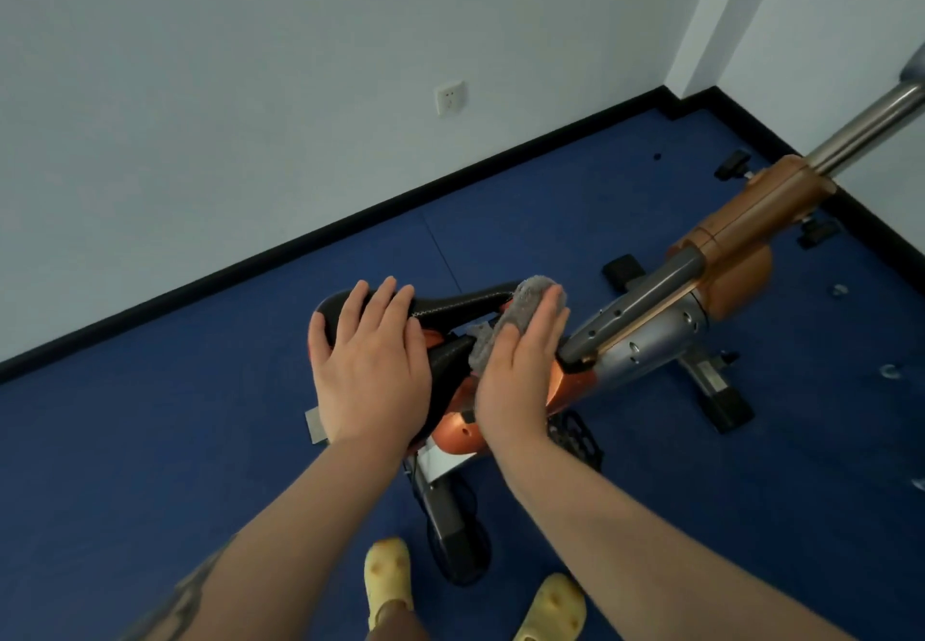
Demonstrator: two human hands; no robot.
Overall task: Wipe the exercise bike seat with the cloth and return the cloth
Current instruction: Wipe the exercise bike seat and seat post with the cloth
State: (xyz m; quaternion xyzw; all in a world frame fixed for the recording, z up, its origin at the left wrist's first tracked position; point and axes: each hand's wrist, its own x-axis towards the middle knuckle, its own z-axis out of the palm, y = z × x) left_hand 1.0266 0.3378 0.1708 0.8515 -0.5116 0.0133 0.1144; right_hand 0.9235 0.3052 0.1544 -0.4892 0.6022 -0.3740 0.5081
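Here, the black seat (453,310) of the exercise bike (650,335) is being steadied by the left hand (370,370), which is being laid flat over its wide rear part, fingers (380,300) stretched out and slightly spread, curled around nothing. The grey cloth (520,320) is being pressed against the narrow nose end of the seat by the right hand (520,375); its fingers are being kept nearly straight and close together, flat on the cloth rather than closed around it. The cloth is being bunched up at the fingertips, with a loose edge hanging towards the slot in the seat's middle.

Much of the seat is being hidden by the two hands and the cloth. The orange and silver body of the bike is being seen below and to the right, with a chrome post (871,129) rising towards the upper right corner. The blue floor (150,440) is being crossed by the bike's dark feet, and a white wall socket (449,97) is being shown on the pale wall behind. Two yellow slippers (388,573) are being seen at the bottom edge, close to the bike's rear foot.
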